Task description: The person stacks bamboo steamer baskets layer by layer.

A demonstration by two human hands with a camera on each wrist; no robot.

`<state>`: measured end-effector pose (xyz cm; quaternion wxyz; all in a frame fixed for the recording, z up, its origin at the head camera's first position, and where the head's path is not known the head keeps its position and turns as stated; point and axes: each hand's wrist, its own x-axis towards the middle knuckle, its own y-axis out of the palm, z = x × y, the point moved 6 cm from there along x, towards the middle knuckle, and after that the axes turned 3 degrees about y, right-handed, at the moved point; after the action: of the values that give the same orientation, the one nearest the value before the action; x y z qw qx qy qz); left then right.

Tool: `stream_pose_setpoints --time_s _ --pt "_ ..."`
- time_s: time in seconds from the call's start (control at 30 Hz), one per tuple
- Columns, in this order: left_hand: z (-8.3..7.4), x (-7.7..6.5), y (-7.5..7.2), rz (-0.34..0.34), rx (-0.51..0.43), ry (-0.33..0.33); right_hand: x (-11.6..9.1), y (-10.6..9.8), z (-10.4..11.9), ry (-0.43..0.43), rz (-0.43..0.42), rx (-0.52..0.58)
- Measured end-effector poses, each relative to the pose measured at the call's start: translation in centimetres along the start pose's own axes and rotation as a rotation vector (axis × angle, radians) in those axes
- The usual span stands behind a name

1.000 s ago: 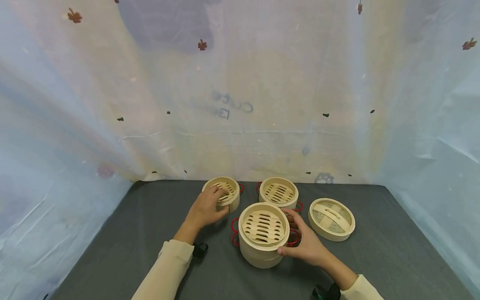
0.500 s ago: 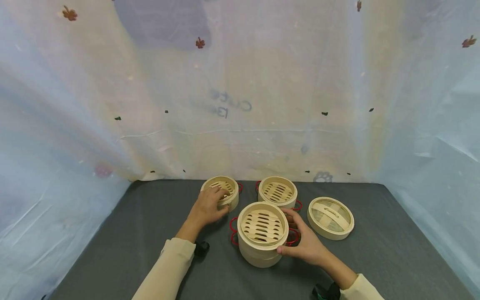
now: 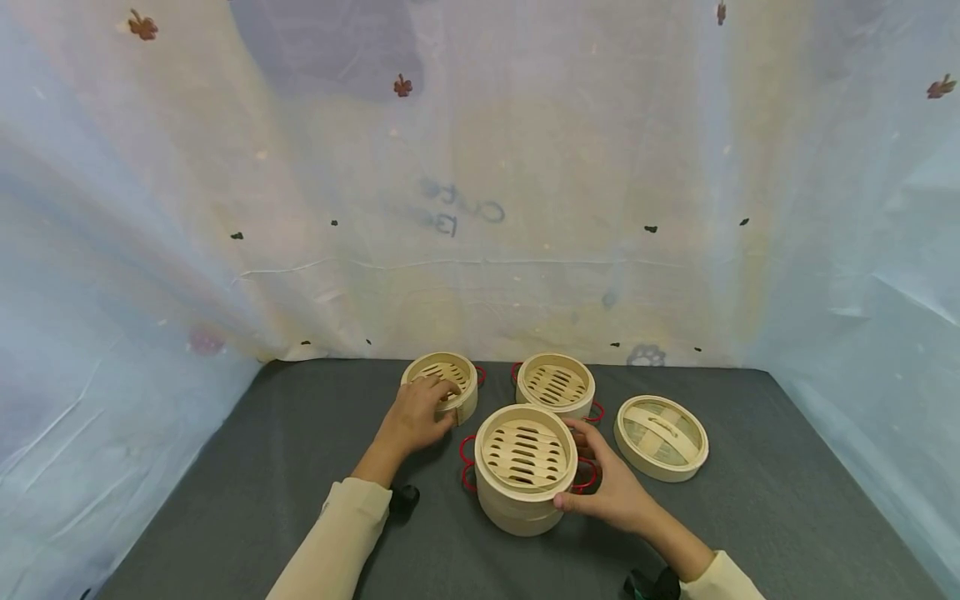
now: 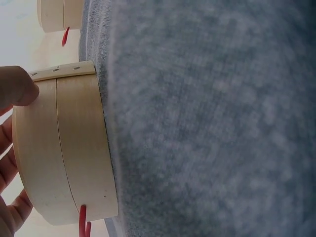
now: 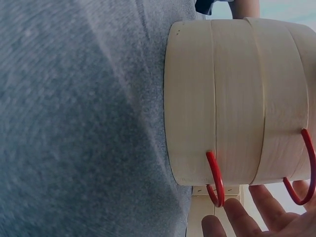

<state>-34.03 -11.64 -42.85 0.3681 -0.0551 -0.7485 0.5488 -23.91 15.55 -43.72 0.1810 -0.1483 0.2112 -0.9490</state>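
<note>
In the head view, a two-tier stack of round bamboo steamer baskets (image 3: 525, 457) stands at front centre, with red loop handles (image 3: 588, 477) on its sides. My right hand (image 3: 611, 487) grips the upper tier from the right, thumb in front and fingers behind. The right wrist view shows the stack's pale wall (image 5: 237, 98) upright on the cloth, with fingers (image 5: 266, 205) beyond the handles. Farther back on the left, my left hand (image 3: 417, 414) holds a single steamer basket (image 3: 468, 405) by its rim. Its thumb (image 4: 22, 89) presses the outer wall in the left wrist view.
Behind the stack sits another slatted steamer basket (image 3: 557, 385) with red handles. A round bamboo lid (image 3: 662, 438) with a strap handle lies to the right. Dark grey cloth (image 3: 757, 517) covers the table, and a pale patterned curtain (image 3: 525, 183) rises along its back and sides.
</note>
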Motion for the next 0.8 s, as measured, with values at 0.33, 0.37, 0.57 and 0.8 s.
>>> stream_pose_setpoints --time_s 0.33,0.37,0.57,0.8 --pt "0.01 -0.14 0.09 -0.004 0.017 -0.008 -0.05 0.07 -0.11 0.002 0.002 0.0" --pt "-0.02 -0.17 0.05 -0.007 0.017 -0.009 -0.04 0.08 -0.08 0.002 0.003 0.003" --pt "-0.04 -0.24 -0.02 -0.018 0.012 -0.015 -0.03 0.07 -0.09 0.002 -0.001 -0.004" --pt "0.04 -0.21 -0.02 -0.004 0.018 -0.027 0.01 0.13 -0.15 -0.001 -0.002 -0.001"
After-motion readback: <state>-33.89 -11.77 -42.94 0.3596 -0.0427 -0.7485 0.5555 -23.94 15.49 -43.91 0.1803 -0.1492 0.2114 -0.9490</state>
